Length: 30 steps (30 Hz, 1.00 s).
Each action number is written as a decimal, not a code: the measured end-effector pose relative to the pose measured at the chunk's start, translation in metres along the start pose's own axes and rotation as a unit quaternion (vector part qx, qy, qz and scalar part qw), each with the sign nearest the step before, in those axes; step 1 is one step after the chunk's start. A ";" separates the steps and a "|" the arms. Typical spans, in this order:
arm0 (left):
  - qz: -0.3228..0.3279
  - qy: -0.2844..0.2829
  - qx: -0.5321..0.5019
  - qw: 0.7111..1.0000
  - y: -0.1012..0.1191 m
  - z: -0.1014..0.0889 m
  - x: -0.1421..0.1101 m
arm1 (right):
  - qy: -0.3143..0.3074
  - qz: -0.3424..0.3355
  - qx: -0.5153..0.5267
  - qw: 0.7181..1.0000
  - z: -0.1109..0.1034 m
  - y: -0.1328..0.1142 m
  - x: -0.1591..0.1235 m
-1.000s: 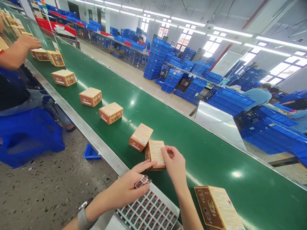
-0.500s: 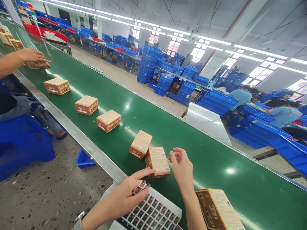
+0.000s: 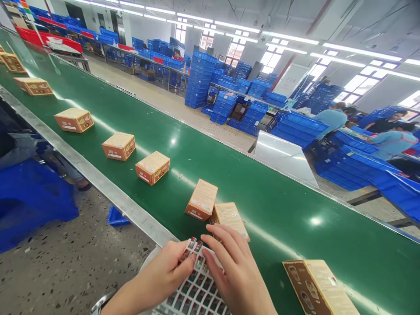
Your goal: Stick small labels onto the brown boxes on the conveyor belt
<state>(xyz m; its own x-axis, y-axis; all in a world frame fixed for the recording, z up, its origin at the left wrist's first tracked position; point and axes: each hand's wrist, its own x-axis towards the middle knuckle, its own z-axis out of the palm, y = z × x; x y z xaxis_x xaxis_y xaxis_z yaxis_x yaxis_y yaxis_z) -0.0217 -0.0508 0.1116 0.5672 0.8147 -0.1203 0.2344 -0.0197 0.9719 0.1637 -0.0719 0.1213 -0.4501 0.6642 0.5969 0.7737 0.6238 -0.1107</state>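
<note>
A white gridded tray (image 3: 192, 280) full of small dark pieces with red parts sits at the belt's near edge. My left hand (image 3: 167, 273) is closed at its upper left corner, thumb and index finger together among the pieces; what lies between them is hidden. My right hand (image 3: 238, 264) hovers over the tray's right side with fingers apart and nothing visible in them. Just beyond it, a tan printed box (image 3: 231, 216) lies on the belt, partly covered by the fingers. Another brown box (image 3: 201, 199) touches it on the left.
The green conveyor belt (image 3: 262, 192) crosses the view diagonally, carrying several more boxes, including a large-looking one (image 3: 323, 284) at the lower right. A metal rail (image 3: 131, 205) edges its near side. Blue crates (image 3: 198, 78) and other workers (image 3: 331, 118) are across the aisle.
My right hand has moved from beside the tan box to above the tray. My left index finger has left the box and drawn back to the tray. The near boxes have shifted right; the co-worker's hand is gone.
</note>
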 end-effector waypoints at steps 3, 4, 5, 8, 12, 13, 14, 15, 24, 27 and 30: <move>-0.013 -0.002 0.015 1.000 -0.002 -0.003 -0.001 | 0.034 0.004 -0.049 0.998 0.005 -0.012 0.002; -0.020 0.000 0.019 1.000 -0.004 -0.004 -0.002 | 0.050 0.012 -0.057 0.997 0.007 -0.017 0.003; -0.028 0.003 0.021 0.999 -0.005 -0.005 -0.002 | 0.065 0.022 -0.058 0.996 0.010 -0.021 0.003; -0.043 0.010 0.017 0.999 -0.011 -0.008 -0.002 | 0.097 0.060 0.002 0.993 0.018 -0.028 0.003; -0.044 0.012 0.022 0.999 -0.024 -0.012 -0.004 | 0.105 0.175 0.196 0.959 0.023 -0.022 -0.007; -0.046 0.012 0.024 0.999 -0.029 -0.012 -0.005 | 0.103 0.215 0.236 0.942 0.024 -0.019 -0.011; -0.047 0.013 0.028 0.998 -0.035 -0.013 -0.006 | 0.101 0.254 0.267 0.924 0.026 -0.015 -0.015; -0.048 0.015 0.032 0.998 -0.041 -0.014 -0.007 | 0.105 0.290 0.292 0.905 0.027 -0.010 -0.020; -0.039 -0.038 0.118 0.991 -0.031 -0.013 -0.009 | 0.251 0.516 0.353 0.739 0.018 0.038 -0.042; 0.093 -0.084 0.125 0.984 -0.013 -0.008 0.009 | 0.238 0.558 0.376 0.700 0.011 0.054 -0.028; 0.188 -0.117 0.166 0.961 -0.008 -0.002 0.036 | 0.216 0.564 0.372 0.704 0.012 0.063 -0.010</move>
<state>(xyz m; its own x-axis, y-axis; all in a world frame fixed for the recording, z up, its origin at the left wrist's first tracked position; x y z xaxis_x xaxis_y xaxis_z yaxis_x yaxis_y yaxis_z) -0.0049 -0.0206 0.0997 0.8138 0.5622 0.1472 0.1954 -0.5033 0.8418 0.2121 -0.0346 0.0989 0.5671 0.8229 -0.0368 0.0096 -0.0513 -0.9986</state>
